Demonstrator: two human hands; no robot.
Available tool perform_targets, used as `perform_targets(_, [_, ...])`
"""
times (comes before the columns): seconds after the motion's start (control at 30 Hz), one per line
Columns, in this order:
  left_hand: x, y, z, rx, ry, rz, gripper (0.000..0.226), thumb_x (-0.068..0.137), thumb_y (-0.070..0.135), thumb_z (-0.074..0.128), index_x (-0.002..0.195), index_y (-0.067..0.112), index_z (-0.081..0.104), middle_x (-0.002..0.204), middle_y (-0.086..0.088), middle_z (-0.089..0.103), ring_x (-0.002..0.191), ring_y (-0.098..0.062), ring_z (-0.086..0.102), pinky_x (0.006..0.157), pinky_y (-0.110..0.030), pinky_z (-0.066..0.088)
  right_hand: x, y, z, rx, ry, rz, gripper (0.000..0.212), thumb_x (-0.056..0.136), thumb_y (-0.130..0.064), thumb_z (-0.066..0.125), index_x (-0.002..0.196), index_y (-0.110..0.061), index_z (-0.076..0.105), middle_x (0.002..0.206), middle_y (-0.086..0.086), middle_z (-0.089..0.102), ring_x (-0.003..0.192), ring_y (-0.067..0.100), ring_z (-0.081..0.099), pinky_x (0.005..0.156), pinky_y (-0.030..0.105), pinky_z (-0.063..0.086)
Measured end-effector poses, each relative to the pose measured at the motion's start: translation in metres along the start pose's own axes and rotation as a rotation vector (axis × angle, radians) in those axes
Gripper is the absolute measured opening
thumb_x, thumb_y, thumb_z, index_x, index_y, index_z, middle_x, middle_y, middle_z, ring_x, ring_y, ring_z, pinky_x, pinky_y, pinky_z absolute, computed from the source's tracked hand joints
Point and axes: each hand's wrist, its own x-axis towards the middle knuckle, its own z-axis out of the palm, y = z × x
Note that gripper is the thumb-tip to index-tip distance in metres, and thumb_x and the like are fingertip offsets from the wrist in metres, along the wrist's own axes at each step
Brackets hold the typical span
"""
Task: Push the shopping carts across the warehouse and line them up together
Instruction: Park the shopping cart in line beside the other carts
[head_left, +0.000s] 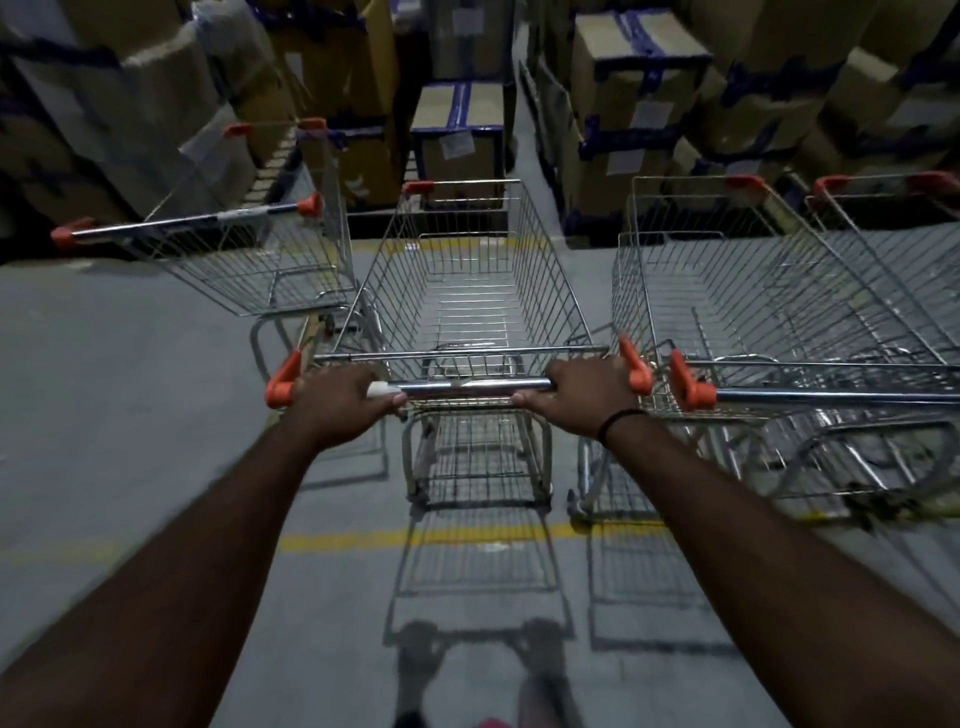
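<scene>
Centrally, the middle shopping cart (467, 291) stands on the grey floor (104, 389) with its handle bar (467, 387) nearest the person. Both hands are clamped on that bar, well apart: the left hand (337, 402) wraps it near the left orange end cap, and the right hand (582, 397) near the right one. A black wristband (618, 421) circles the right wrist. Just to the right stands a second cart (753, 291), with a third cart (893, 234) beyond it at the right edge. Far left, a fourth cart (249, 260) sits at an angle. Stacked cardboard boxes (639, 78) fill the far side, and a yellow line (337, 540) crosses the near floor.
</scene>
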Motion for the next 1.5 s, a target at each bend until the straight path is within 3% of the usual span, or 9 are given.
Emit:
perform_targets(0.13, [-0.014,-0.004,-0.002,0.015,-0.004,0.010,0.053,0.088,0.072,0.046,0.105,0.026,0.065,0.114,-0.008,0.069,0.107,-0.029,0.064,0.079,-0.037,0.041,-0.012,-0.010,0.003,-0.004,-0.008,0.033,0.064,0.083,-0.084,0.038,0.097,-0.027,0.063,0.097,0.002,0.070,0.098,0.025,0.065,0.083,0.039,0.039])
perform_targets(0.23, [-0.023,-0.004,-0.004,0.015,-0.003,0.015,0.040,0.089,0.070,0.048,0.086,0.031,0.054,0.110,-0.007,0.069,0.106,-0.030,0.063,0.080,-0.037,0.040,-0.020,-0.015,0.005,-0.005,-0.020,0.035,0.064,0.082,-0.085,0.036,0.095,-0.027,0.062,0.096,0.002,0.070,0.097,0.025,0.064,0.079,0.038,0.037])
perform_targets(0.3, [-0.028,-0.005,-0.004,0.000,0.004,0.013,0.038,0.089,0.069,0.049,0.080,0.032,0.050,0.108,-0.006,0.069,0.105,-0.030,0.063,0.082,-0.038,0.040,-0.024,-0.017,0.007,-0.006,-0.026,0.046,0.064,0.083,-0.084,0.035,0.094,-0.027,0.061,0.092,0.000,0.068,0.095,0.024,0.064,0.084,0.039,0.038])
perform_targets(0.4, [-0.029,-0.010,0.000,-0.004,0.008,0.008,0.048,0.087,0.074,0.047,0.091,0.028,0.062,0.107,-0.006,0.070,0.103,-0.029,0.064,0.083,-0.038,0.042,-0.027,-0.020,0.006,-0.003,-0.020,0.064,0.064,0.081,-0.086,0.033,0.089,-0.027,0.058,0.086,-0.003,0.064,0.090,0.023,0.063,0.090,0.042,0.041])
perform_targets(0.57, [-0.033,-0.016,0.006,-0.029,0.000,0.026,0.062,0.084,0.079,0.039,0.101,0.024,0.064,0.109,-0.005,0.069,0.104,-0.029,0.063,0.087,-0.040,0.043,-0.033,-0.022,0.009,0.036,-0.031,0.065,0.060,0.083,-0.084,0.035,0.084,-0.028,0.056,0.083,-0.002,0.063,0.086,0.022,0.062,0.086,0.041,0.043])
perform_targets(0.83, [-0.047,-0.011,0.005,-0.062,0.014,0.000,0.053,0.086,0.074,0.046,0.097,0.026,0.063,0.108,-0.003,0.067,0.106,-0.029,0.060,0.091,-0.043,0.040,-0.044,-0.026,0.011,0.002,-0.002,0.066,0.062,0.082,-0.084,0.036,0.089,-0.027,0.061,0.088,-0.003,0.067,0.090,0.022,0.063,0.090,0.042,0.039])
perform_targets(1.1, [-0.059,-0.010,0.012,-0.101,0.015,-0.019,0.050,0.085,0.076,0.046,0.093,0.029,0.061,0.107,-0.001,0.065,0.105,-0.029,0.059,0.093,-0.045,0.039,-0.049,-0.023,0.017,-0.003,0.018,0.064,0.088,0.067,-0.094,0.016,0.096,-0.029,0.066,0.090,-0.005,0.068,0.091,0.020,0.064,0.082,0.039,0.034])
perform_targets(1.27, [-0.066,-0.008,0.013,-0.123,0.032,-0.029,0.046,0.084,0.077,0.046,0.083,0.031,0.052,0.101,-0.001,0.065,0.103,-0.030,0.059,0.092,-0.047,0.040,-0.055,-0.024,0.013,-0.015,-0.012,0.061,0.069,0.080,-0.087,0.033,0.101,-0.029,0.066,0.091,-0.006,0.067,0.092,0.020,0.063,0.087,0.041,0.035])
perform_targets(1.5, [-0.070,-0.010,0.012,-0.118,0.039,-0.012,0.048,0.086,0.075,0.047,0.088,0.029,0.058,0.096,0.002,0.062,0.101,-0.027,0.059,0.088,-0.045,0.039,-0.059,-0.028,0.017,-0.001,0.012,0.081,0.065,0.081,-0.086,0.037,0.093,-0.028,0.063,0.084,-0.006,0.065,0.086,0.019,0.062,0.087,0.040,0.037])
